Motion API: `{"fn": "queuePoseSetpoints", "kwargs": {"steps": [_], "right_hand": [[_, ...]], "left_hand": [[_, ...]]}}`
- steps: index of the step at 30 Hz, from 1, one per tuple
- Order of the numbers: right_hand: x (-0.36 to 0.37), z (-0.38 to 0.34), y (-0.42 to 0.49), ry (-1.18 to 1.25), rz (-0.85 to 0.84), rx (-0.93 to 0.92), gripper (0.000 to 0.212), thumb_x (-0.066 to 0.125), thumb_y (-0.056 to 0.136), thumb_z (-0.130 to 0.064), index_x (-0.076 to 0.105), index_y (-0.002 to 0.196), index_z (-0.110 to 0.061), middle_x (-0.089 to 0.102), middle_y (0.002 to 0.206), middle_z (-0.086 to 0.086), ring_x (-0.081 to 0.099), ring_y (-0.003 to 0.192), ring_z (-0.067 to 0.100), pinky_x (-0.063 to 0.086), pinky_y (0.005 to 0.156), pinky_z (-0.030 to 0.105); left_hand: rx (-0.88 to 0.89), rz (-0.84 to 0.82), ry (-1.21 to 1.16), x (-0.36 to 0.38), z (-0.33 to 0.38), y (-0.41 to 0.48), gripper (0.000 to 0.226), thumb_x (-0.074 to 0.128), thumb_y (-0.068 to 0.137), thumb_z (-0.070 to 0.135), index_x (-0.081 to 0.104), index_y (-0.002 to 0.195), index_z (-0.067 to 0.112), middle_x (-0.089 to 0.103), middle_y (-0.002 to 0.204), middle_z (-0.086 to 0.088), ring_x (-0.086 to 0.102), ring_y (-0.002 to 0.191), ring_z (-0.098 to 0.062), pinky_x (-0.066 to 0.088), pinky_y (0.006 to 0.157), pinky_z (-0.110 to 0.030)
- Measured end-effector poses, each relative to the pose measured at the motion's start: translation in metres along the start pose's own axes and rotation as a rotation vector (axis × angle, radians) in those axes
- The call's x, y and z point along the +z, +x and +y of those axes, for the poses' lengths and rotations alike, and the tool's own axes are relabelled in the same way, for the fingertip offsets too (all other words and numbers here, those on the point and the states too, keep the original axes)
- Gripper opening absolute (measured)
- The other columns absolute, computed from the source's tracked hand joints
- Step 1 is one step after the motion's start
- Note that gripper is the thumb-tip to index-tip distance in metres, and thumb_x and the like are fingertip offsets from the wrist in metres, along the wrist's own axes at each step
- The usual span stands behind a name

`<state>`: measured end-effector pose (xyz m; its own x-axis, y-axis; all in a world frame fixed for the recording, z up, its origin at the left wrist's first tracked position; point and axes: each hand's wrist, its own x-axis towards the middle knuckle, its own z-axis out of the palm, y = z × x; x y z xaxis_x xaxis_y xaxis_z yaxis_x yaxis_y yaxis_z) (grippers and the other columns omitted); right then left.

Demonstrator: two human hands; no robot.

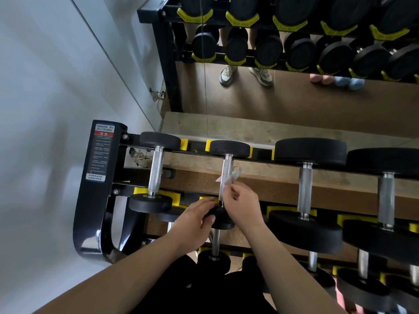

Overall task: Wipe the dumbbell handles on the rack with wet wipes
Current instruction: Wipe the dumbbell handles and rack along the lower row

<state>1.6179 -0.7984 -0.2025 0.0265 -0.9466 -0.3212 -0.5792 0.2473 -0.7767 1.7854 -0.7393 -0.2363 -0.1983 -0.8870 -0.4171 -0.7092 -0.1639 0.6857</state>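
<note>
Right hand (pixel 240 207) pinches a white wet wipe (pixel 231 177) against the knurled silver dumbbell handle (pixel 226 167); left hand (pixel 192 220) grips its black end (pixel 223 221).

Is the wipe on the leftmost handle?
No, the right hand holds the wipe against the second handle from the left.

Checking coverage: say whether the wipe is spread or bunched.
Bunched: the wet wipe is crumpled, pinched by the right hand against the handle.
</note>
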Motion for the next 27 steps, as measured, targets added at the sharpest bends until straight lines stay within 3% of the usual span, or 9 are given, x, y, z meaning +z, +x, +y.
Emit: {"fn": "queuePoseSetpoints", "kwargs": {"steps": [3,5,6,10,13,18,23,27], "right_hand": [[-0.003,0.005,0.002,0.051,0.043,0.048,0.025,0.053,0.106,-0.029,0.071,0.091,-0.019,0.064,0.079,-0.009,0.056,0.068,-0.001,0.045,0.064,0.018],[-0.003,0.007,0.007,0.044,0.077,0.053,0.020,0.060,0.103,-0.023,0.073,0.118,-0.019,0.066,0.095,-0.014,0.059,0.079,-0.006,0.044,0.070,0.007],[-0.002,0.009,0.010,0.046,0.086,0.053,0.021,0.062,0.102,-0.022,0.074,0.119,-0.018,0.067,0.096,-0.014,0.061,0.082,-0.003,0.044,0.071,0.007],[0.006,0.010,0.018,-0.059,0.125,0.016,0.019,0.066,0.099,-0.022,0.077,0.088,-0.011,0.070,0.082,0.000,0.063,0.079,0.015,0.049,0.069,0.024],[0.011,0.011,0.017,-0.060,0.189,-0.002,0.022,0.068,0.096,-0.018,0.074,0.078,-0.008,0.065,0.077,0.002,0.059,0.075,0.015,0.048,0.069,0.029],[0.014,0.012,0.022,-0.090,0.205,0.024,0.015,0.068,0.094,-0.016,0.071,0.081,-0.011,0.063,0.083,0.001,0.054,0.075,0.010,0.038,0.063,0.012],[0.012,0.017,0.029,-0.131,0.120,0.037,0.014,0.067,0.094,-0.019,0.065,0.081,-0.016,0.061,0.085,0.001,0.059,0.077,0.014,0.053,0.068,0.032],[-0.003,0.023,0.029,-0.136,0.055,0.098,0.013,0.064,0.095,-0.016,0.062,0.083,-0.016,0.060,0.084,0.001,0.059,0.075,0.012,0.050,0.065,0.029]], "left_hand": [[-0.007,0.001,-0.005,0.001,0.000,0.000,0.044,0.051,0.106,0.030,0.050,0.150,0.030,0.042,0.155,0.020,0.033,0.145,0.000,0.027,0.118,-0.020],[-0.009,-0.002,-0.014,0.001,-0.001,0.000,0.043,0.050,0.106,0.029,0.051,0.149,0.029,0.043,0.155,0.019,0.033,0.145,-0.001,0.029,0.120,-0.024],[-0.009,-0.004,-0.014,0.001,-0.001,0.000,0.043,0.050,0.106,0.029,0.051,0.149,0.029,0.042,0.155,0.020,0.033,0.145,-0.001,0.029,0.120,-0.024],[-0.007,-0.013,-0.011,-0.001,0.000,0.000,0.043,0.050,0.106,0.030,0.050,0.149,0.031,0.042,0.155,0.022,0.032,0.144,0.001,0.031,0.120,-0.027],[-0.010,-0.014,-0.007,-0.001,0.000,0.000,0.043,0.050,0.106,0.030,0.050,0.149,0.032,0.041,0.155,0.022,0.031,0.145,0.001,0.028,0.119,-0.023],[-0.010,-0.008,0.004,-0.001,0.004,-0.002,0.043,0.050,0.107,0.030,0.049,0.150,0.031,0.041,0.155,0.022,0.030,0.145,0.001,0.028,0.119,-0.022],[-0.019,-0.005,-0.003,-0.002,0.007,-0.002,0.043,0.050,0.106,0.028,0.050,0.149,0.031,0.042,0.154,0.021,0.033,0.143,0.000,0.030,0.120,-0.024],[-0.018,0.004,-0.010,-0.004,0.009,-0.003,0.042,0.051,0.106,0.027,0.051,0.148,0.030,0.043,0.154,0.020,0.033,0.142,0.000,0.029,0.120,-0.025]]}}
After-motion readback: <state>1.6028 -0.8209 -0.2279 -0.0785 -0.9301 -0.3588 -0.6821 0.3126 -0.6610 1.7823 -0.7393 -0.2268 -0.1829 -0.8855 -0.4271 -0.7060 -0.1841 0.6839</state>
